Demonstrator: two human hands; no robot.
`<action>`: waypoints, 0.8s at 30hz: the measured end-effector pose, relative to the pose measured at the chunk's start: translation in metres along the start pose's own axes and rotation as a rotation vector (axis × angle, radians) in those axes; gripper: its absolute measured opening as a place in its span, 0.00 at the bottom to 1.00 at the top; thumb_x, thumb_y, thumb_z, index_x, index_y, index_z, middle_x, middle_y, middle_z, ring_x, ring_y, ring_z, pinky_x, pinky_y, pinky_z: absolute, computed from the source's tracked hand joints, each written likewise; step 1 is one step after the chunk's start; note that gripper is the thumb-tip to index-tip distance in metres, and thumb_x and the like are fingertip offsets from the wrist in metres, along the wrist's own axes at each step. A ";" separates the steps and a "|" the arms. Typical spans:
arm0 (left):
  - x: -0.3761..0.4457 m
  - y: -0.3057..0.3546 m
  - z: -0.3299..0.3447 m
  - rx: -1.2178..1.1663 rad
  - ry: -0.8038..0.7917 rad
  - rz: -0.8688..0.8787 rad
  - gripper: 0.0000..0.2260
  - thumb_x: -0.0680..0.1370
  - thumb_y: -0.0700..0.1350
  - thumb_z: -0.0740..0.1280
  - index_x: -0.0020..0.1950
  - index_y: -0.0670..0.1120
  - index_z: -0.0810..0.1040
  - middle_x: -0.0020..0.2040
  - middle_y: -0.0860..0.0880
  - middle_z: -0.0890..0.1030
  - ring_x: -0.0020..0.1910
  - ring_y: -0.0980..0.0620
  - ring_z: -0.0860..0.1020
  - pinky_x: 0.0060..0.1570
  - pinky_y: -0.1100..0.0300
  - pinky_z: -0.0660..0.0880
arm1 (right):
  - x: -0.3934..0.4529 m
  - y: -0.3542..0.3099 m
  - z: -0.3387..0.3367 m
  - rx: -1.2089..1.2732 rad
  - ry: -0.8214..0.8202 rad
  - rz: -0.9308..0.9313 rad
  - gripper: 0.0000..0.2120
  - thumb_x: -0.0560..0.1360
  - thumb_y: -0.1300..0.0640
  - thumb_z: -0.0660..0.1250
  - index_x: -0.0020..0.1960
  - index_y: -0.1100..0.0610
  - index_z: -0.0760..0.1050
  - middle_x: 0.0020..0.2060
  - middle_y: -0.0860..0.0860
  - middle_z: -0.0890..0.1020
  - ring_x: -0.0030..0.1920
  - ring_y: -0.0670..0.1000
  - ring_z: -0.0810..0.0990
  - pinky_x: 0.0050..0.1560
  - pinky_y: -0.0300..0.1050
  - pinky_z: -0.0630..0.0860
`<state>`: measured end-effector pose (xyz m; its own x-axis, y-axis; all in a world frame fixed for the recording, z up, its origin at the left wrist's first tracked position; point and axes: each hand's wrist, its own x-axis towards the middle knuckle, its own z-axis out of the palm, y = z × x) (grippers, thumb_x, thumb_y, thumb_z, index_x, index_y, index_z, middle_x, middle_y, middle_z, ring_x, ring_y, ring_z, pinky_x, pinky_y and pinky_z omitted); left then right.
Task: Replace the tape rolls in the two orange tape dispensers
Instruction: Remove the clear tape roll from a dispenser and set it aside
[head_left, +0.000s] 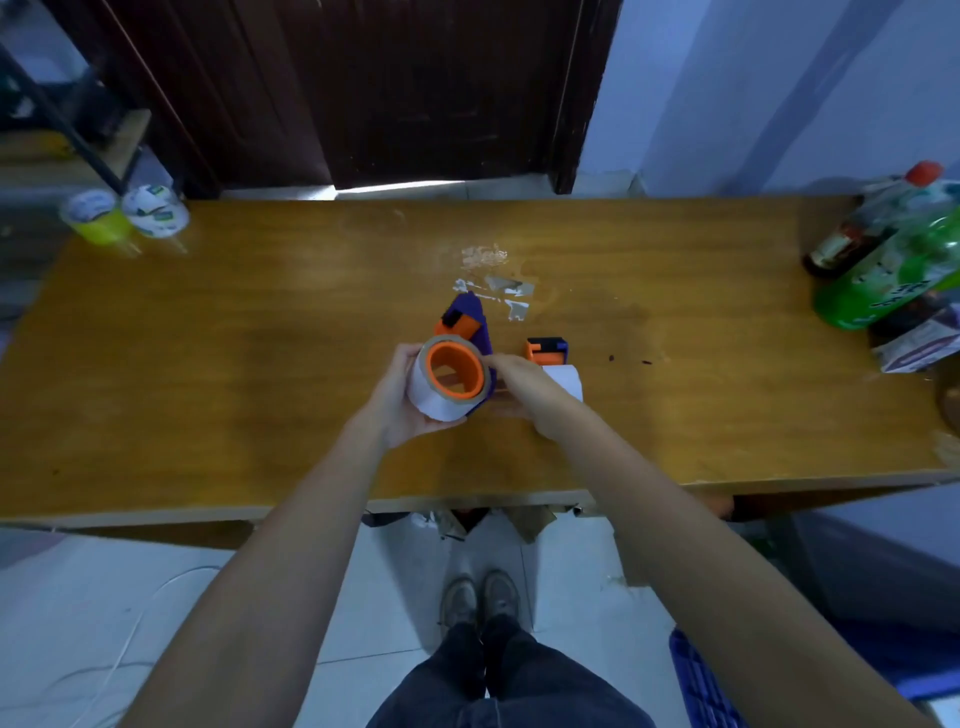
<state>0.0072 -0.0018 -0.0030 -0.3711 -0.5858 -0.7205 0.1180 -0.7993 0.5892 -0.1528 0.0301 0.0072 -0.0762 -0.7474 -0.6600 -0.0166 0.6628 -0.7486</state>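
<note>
Wooden tabletop (208, 364) in front of a dark door, tiled floor underneath. Both hands are up over the near middle: left hand (402, 397) is wrapped around a clear tape roll (441, 397) sitting on the orange hub of the first tape dispenser (462, 332), and right hand (524, 384) pinches at the roll's right edge, holding the purple body. Just right of that, the second tape dispenser (548, 351) sits on the tabletop, partly hidden behind the right hand. Scraps of used tape (493, 286) lie just beyond. Two more tape rolls (124, 213) sit at the far left corner, bottles (893, 249) far right.
</note>
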 end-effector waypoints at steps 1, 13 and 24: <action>0.000 0.000 0.001 -0.037 -0.030 0.024 0.20 0.76 0.59 0.56 0.58 0.48 0.76 0.56 0.43 0.78 0.55 0.44 0.76 0.50 0.48 0.75 | -0.001 0.001 -0.002 0.025 -0.040 -0.018 0.20 0.74 0.43 0.63 0.62 0.53 0.74 0.59 0.53 0.79 0.56 0.53 0.79 0.57 0.54 0.78; -0.001 0.006 0.018 0.188 0.005 0.189 0.21 0.78 0.61 0.55 0.57 0.49 0.78 0.54 0.47 0.82 0.57 0.47 0.78 0.56 0.49 0.74 | -0.013 0.010 -0.029 0.328 -0.161 -0.208 0.16 0.77 0.51 0.65 0.63 0.52 0.73 0.54 0.51 0.81 0.51 0.54 0.83 0.45 0.52 0.82; -0.017 0.002 0.004 1.175 -0.013 0.687 0.58 0.57 0.58 0.79 0.77 0.53 0.46 0.76 0.52 0.59 0.74 0.56 0.59 0.72 0.56 0.60 | -0.015 0.020 -0.037 0.270 -0.087 -0.236 0.27 0.75 0.53 0.68 0.71 0.54 0.65 0.58 0.54 0.79 0.56 0.56 0.81 0.50 0.54 0.82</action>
<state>0.0103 0.0068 0.0115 -0.5654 -0.8094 -0.1587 -0.5640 0.2390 0.7905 -0.1891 0.0558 0.0047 -0.0164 -0.8872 -0.4610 0.2405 0.4440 -0.8631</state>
